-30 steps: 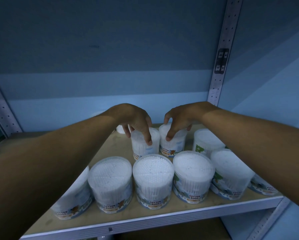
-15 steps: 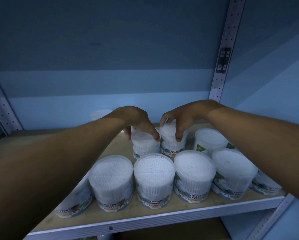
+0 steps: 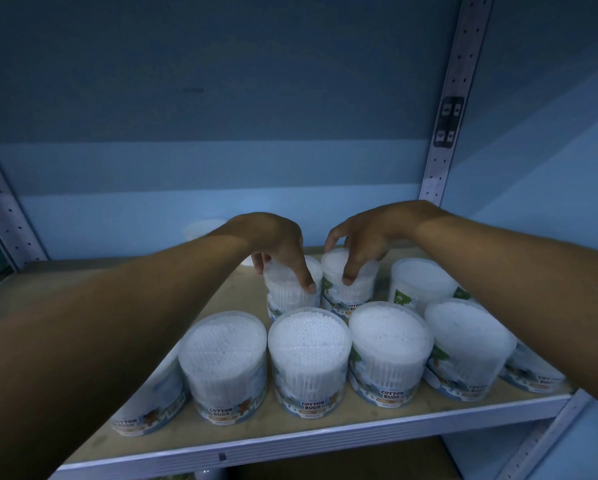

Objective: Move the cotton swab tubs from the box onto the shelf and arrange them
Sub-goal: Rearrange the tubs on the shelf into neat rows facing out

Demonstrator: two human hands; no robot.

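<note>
Shelf (image 3: 325, 432): wooden board on a metal frame, pale blue wall behind; carries all tubs in view. Perforated upright (image 3: 455, 98) at the right rear. The box is not in view.

Front row (image 3: 308, 355): clear round tubs standing upright along the shelf's front edge, side by side and touching or nearly so, "COTTON BUDS" labels facing out. Probably set this way so labels read from the aisle. End tubs partly hidden by the forearms.

Back row: three tubs behind the front row. The rightmost (image 3: 420, 282) stands alone, untouched, a little apart from the two in hand.

Left tub (image 3: 292, 289): upright on the shelf, held from above by the left hand (image 3: 276, 244), fingers curled over the lid, thumb down the near side.

Right tub (image 3: 351, 285): just beside the left tub, gripped likewise by the right hand (image 3: 363, 240), thumb on the near wall.

Judgement: both tubs are being seated or nudged into line to fill the back row; top grips suit small slides and turns.
</note>
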